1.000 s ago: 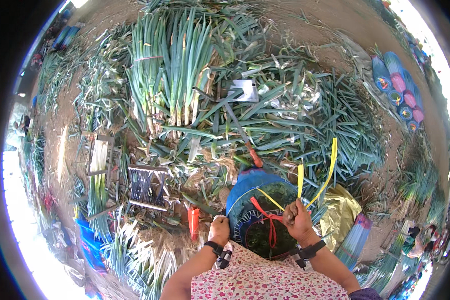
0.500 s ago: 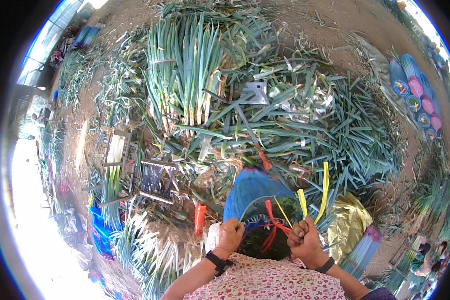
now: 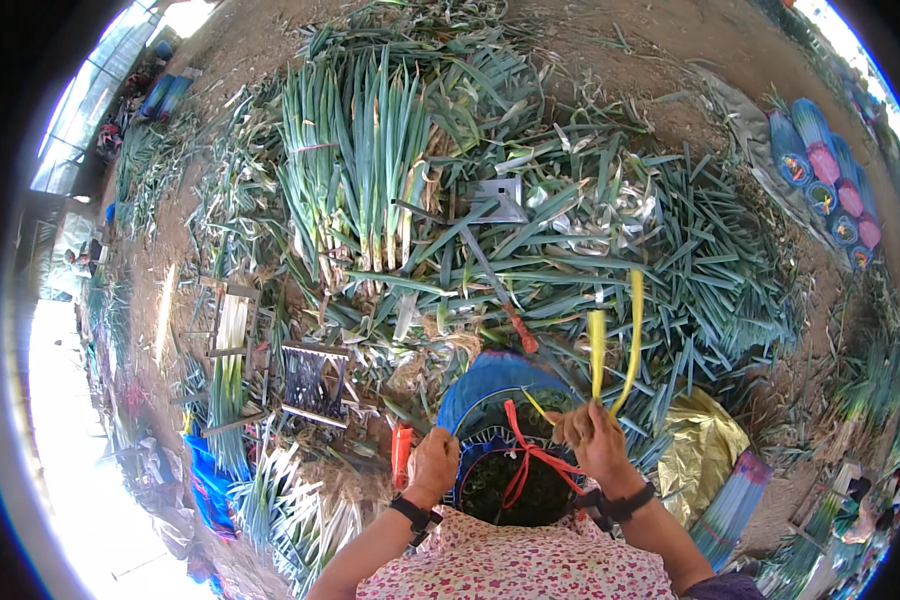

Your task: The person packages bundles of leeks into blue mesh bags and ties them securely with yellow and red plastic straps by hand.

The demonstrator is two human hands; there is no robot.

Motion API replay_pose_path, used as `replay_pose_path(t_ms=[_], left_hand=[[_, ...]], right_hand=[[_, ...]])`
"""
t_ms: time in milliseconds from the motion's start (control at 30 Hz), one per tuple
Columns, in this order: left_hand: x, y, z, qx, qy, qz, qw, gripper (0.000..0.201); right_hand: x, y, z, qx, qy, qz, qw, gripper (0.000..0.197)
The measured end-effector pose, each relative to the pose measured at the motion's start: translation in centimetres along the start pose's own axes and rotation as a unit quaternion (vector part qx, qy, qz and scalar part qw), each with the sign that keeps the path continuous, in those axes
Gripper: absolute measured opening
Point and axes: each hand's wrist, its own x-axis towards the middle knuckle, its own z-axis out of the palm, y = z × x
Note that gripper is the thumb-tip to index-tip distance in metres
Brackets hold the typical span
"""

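Observation:
A blue mesh bag [image 3: 500, 372] is in front of my body, its round mouth turned toward me with dark green material showing inside. My left hand [image 3: 433, 462] is closed on the left edge of the mouth. At the far right edge my right hand [image 3: 592, 437] is closed around yellow strips [image 3: 597, 350], whose loose ends stick up above my fingers. A thin yellow piece also runs from that hand toward the bag's rim. Across the mouth lies a red ribbon [image 3: 523, 450] tied in a bow; what it is fastened to is unclear.
Cut leek leaves [image 3: 710, 250] cover the ground ahead, with a banded bunch of leeks [image 3: 360, 160] on them. A knife with a red handle [image 3: 523, 335] lies beyond the bag. Wooden racks [image 3: 315, 382] and an orange-red cylinder [image 3: 401, 455] are at left, gold foil [image 3: 700, 440] at right.
My right hand has moved up toward the rim, and the yellow strips have risen with it. My left hand has shifted left along the bag's edge. The whole view has shifted slightly.

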Motion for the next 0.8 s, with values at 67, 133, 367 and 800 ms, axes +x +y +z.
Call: replay_pose_path(t_ms=[67,133,367,800], left_hand=[[1.0,0.4,-0.4,-0.047,-0.005,-0.047,0.998,0.023],[2.3,0.6,-1.4,0.013,-0.150,-0.077,0.986,0.030],[-2.0,1.5,-0.4,-0.001,-0.093,0.056,0.994,0.028],[-6.2,-5.8,2.8,-0.188,0.151,-0.094,0.966,0.022]], right_hand=[[1.4,0.5,-0.1,0.225,-0.026,0.129,0.965,0.037],[0.8,0.7,0.1,0.238,-0.021,0.152,0.959,0.035],[-4.7,-0.1,-1.1,0.303,0.062,0.193,0.931,0.040],[-6.8,-3.1,-2.7,0.216,0.104,0.157,0.958,0.043]])
